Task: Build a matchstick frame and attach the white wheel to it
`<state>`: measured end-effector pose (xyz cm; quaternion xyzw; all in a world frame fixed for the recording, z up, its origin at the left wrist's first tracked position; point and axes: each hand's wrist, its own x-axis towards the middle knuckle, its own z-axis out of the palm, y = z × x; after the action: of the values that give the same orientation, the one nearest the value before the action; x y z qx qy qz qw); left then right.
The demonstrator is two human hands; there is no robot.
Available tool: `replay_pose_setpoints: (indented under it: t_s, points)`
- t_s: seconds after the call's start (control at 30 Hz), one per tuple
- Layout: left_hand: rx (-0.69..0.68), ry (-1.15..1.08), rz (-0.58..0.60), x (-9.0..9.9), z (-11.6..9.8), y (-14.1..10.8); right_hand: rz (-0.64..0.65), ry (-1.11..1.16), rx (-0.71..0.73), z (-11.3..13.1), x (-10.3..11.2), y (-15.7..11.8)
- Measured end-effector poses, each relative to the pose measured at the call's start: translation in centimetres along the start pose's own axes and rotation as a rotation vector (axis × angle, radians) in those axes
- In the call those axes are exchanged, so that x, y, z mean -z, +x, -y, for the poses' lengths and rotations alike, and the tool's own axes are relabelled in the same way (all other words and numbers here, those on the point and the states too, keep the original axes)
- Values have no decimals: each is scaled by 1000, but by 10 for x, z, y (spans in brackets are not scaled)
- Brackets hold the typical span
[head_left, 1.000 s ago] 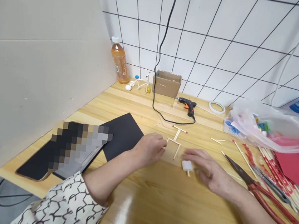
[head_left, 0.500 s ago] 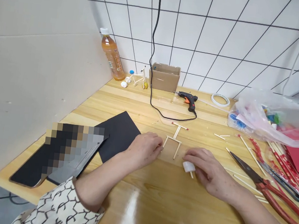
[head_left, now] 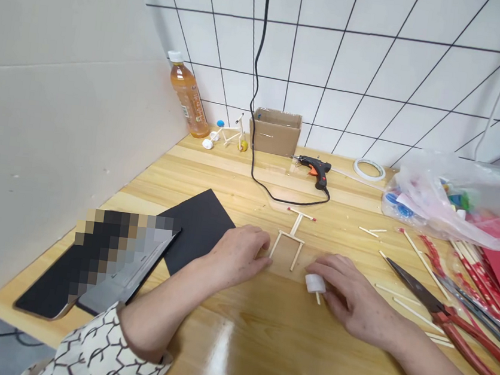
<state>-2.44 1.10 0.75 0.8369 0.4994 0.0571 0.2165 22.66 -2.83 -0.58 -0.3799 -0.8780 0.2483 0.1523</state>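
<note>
A small frame of matchsticks (head_left: pixel 291 235) lies flat on the wooden table, with a red-tipped crossbar at its far end and two legs toward me. Beside its left leg is my left hand (head_left: pixel 242 253), thumb and forefinger apart with nothing between them; the thumb tip is close to the leg's end. To the right of the frame, my right hand (head_left: pixel 350 292) holds a white bottle cap (head_left: pixel 315 283) at its fingers. A short piece of stick (head_left: pixel 318 299) pokes out below the cap. The fingers partly hide how the cap is gripped.
A black glue gun (head_left: pixel 315 168) with its cord lies behind the frame, near a cardboard box (head_left: pixel 276 133), a small stick model (head_left: pixel 226 135) and a drink bottle (head_left: pixel 188 99). Red-handled scissors (head_left: pixel 443 318) and loose matchsticks lie right. Black card (head_left: pixel 200 224) and a phone (head_left: pixel 55 273) lie left.
My left fingertips have parted and drawn slightly back from the frame's left leg. The bottle cap in my right hand has tilted a little. The whole view has shifted slightly.
</note>
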Motion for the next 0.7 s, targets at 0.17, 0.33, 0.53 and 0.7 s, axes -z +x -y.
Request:
replay_pose_setpoints:
  t_s: [0.17,0.33,0.53,0.7]
  points:
    - [21,-13,15,2,0,0,25,4,-10,3,1,1]
    - [34,-11,32,2,-1,2,49,-30,-16,8,2,1]
    - [7,-48,5,5,-7,-1,74,-45,-24,15,3,1]
    - [-76,-112,-5,2,-19,-8,85,-88,-14,20,-3,2]
